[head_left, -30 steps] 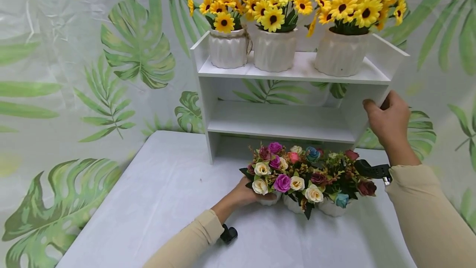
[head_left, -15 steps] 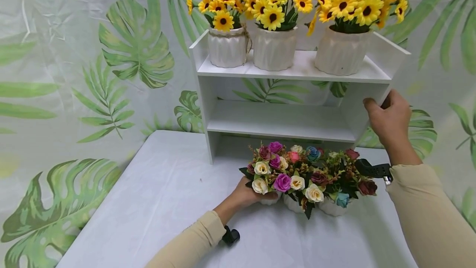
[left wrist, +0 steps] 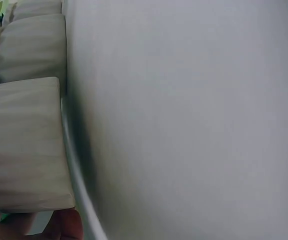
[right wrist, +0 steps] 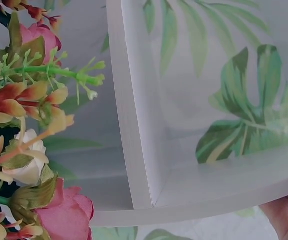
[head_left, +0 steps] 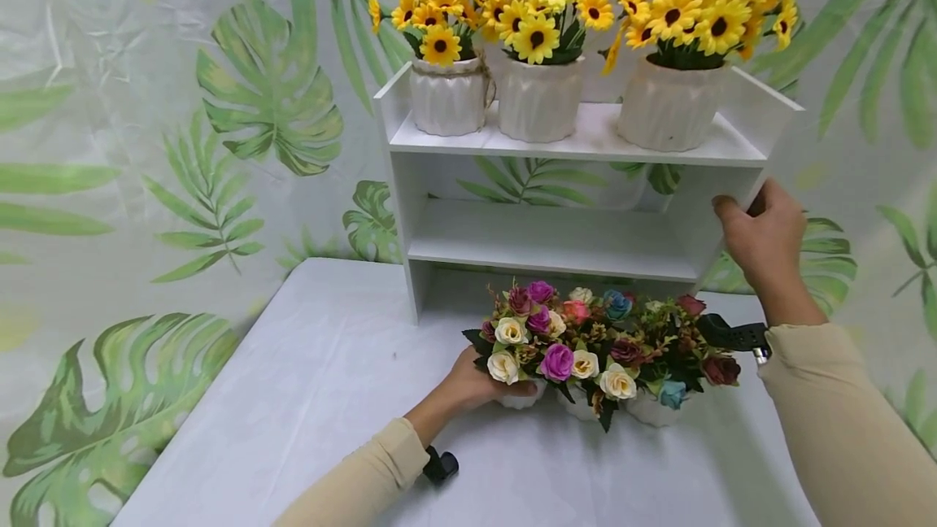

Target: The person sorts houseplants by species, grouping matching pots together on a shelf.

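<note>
In the head view my left hand [head_left: 468,381] grips the leftmost of three white pots of mixed roses, with its white pot [head_left: 521,398] partly behind the fingers. The left wrist view shows this pot [left wrist: 23,145] close up on the table, my fingertips [left wrist: 66,224] curled at its side. The middle rose pot [head_left: 577,402] and the right rose pot [head_left: 654,408] stand beside it. My right hand [head_left: 769,234] pinches the right side panel of a white shelf [head_left: 549,237], thumb on the inner face. In the right wrist view, part of that hand [right wrist: 284,217] shows at the panel's edge.
Three white pots of yellow daisies stand on the shelf's top: a left pot [head_left: 448,97], a middle pot [head_left: 540,100] and a right pot [head_left: 671,106]. A white cloth covers the table [head_left: 315,364]. Behind hangs a leaf-print curtain [head_left: 176,210].
My left hand has shifted slightly to the left with the leftmost rose pot, widening its gap from the middle one. The right hand stays on the shelf's side panel.
</note>
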{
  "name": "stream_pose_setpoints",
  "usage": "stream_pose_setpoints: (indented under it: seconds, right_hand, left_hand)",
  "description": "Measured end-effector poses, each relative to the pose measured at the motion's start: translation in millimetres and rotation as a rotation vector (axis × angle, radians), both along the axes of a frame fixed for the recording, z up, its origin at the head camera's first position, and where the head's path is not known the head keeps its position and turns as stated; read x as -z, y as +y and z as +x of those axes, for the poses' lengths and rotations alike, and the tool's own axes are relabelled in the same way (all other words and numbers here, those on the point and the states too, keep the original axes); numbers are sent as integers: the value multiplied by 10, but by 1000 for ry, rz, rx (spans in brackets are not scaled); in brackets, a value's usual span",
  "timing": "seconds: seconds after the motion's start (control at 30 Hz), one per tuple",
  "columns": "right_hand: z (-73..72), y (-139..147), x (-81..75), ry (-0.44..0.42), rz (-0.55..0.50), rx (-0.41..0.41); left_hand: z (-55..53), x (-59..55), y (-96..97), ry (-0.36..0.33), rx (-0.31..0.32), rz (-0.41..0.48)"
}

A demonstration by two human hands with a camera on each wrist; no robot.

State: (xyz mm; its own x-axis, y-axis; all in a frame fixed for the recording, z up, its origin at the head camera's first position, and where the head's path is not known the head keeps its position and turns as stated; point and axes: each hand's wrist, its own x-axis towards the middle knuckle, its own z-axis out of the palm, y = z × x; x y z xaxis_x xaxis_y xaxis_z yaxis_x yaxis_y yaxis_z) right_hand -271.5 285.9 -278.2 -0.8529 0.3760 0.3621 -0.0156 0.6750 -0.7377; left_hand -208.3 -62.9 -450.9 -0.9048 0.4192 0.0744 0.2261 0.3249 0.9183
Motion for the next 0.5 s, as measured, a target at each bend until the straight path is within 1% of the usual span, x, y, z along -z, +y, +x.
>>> stream_pose_setpoints:
  seconds: [0.1, 0.2, 0.27, 0.37, 0.5]
  right_hand:
    - [6, -4, -10, -7, -4, -1]
    - [6, -6, -5, -7, -7, -1]
    - [5, -4, -1, -4, -6, 1]
    - [17, -6, -12, 4, -4, -6]
    - [25, -6, -32, 7, -2, -15]
  left_hand:
    - [23, -50, -65, 46, -5, -26]
    - [65, -95, -154, 64, -25, -48]
    - [99, -131, -223, 66, -40, -43]
    - [168, -217, -348, 66, -77, -26]
    - [271, -370, -547, 61, -139, -3]
